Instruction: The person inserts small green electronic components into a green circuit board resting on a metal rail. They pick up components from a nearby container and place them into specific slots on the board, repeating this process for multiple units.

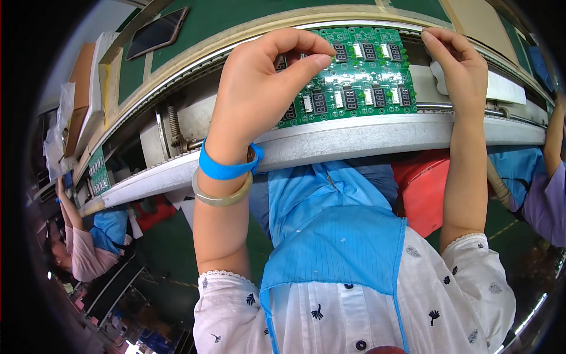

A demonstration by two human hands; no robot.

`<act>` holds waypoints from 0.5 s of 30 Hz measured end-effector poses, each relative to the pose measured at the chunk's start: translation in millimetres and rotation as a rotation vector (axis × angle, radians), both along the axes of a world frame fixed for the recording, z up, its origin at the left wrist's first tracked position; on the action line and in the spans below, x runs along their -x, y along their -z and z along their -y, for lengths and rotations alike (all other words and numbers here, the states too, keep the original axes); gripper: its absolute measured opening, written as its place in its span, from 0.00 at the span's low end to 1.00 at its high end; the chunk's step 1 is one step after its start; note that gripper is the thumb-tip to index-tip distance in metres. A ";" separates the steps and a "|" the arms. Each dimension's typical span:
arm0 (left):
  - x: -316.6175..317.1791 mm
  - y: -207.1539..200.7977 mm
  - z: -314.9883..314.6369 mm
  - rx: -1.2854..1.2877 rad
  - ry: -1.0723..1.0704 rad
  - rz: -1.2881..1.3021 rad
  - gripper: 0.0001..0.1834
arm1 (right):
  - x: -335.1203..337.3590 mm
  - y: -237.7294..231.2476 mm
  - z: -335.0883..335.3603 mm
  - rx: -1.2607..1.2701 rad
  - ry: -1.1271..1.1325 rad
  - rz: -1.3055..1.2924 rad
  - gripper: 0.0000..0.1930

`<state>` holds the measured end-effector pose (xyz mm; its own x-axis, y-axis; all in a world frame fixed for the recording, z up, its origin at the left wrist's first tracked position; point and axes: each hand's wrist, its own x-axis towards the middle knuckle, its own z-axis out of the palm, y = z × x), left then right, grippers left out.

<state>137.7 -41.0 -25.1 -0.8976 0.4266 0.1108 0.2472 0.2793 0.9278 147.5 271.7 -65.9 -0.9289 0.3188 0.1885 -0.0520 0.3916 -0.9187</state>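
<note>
A green circuit board panel point(371, 75) lies across the rails in front of me, carrying rows of dark digit displays point(351, 98), white connectors point(307, 104) and small green LEDs point(390, 94). My left hand point(262, 76) is over the panel's left part, its thumb and forefinger pinched beside an upper display and hiding part of the board. Whatever sits between those fingertips is too small to make out. Past the panel's right edge, my right hand point(460, 65) is raised with thumb and forefinger closed together; anything in that pinch cannot be made out.
A pale metal rail point(354, 134) runs along the conveyor's near side. Another green board point(98, 171) rests farther left on the line. A phone point(157, 33) lies on the green surface at the far left. People work at both sides, one at left point(94, 253).
</note>
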 end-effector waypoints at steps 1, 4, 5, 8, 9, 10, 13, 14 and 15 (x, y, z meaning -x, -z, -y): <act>-2.2 -3.1 -0.6 0.045 -0.004 -0.037 0.08 | -0.4 -0.8 0.4 -0.012 -0.001 0.003 0.12; -6.7 -12.9 -4.1 0.183 -0.006 -0.152 0.07 | -1.9 -0.9 1.0 -0.015 0.002 -0.018 0.12; -8.0 -15.4 -5.1 0.233 -0.008 -0.194 0.07 | -3.3 -2.0 1.0 -0.050 0.019 0.012 0.13; -11.1 -16.6 -5.4 0.362 0.026 -0.332 0.07 | -5.8 -2.9 2.8 -0.073 0.031 -0.010 0.13; -11.7 -16.8 -5.3 0.402 0.043 -0.381 0.07 | -5.2 -3.9 5.8 -0.053 0.014 -0.012 0.13; -12.6 -17.2 -6.1 0.415 0.059 -0.394 0.07 | -6.5 -5.8 10.5 -0.055 0.001 -0.064 0.11; -15.6 -18.7 -9.8 0.464 0.093 -0.430 0.07 | -5.5 -9.8 18.8 0.008 -0.036 -0.148 0.05; -16.9 -18.1 -11.5 0.489 0.093 -0.440 0.07 | -6.6 -13.1 19.0 0.003 -0.036 -0.114 0.05; -18.1 -18.1 -12.9 0.513 0.091 -0.451 0.07 | -7.1 -19.9 21.0 -0.002 -0.039 -0.080 0.05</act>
<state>155.8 -28.1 -7.0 -0.7693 0.5965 0.2289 0.6215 0.6155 0.4846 154.6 250.7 -46.0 -0.9226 0.2822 0.2629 -0.1402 0.3895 -0.9103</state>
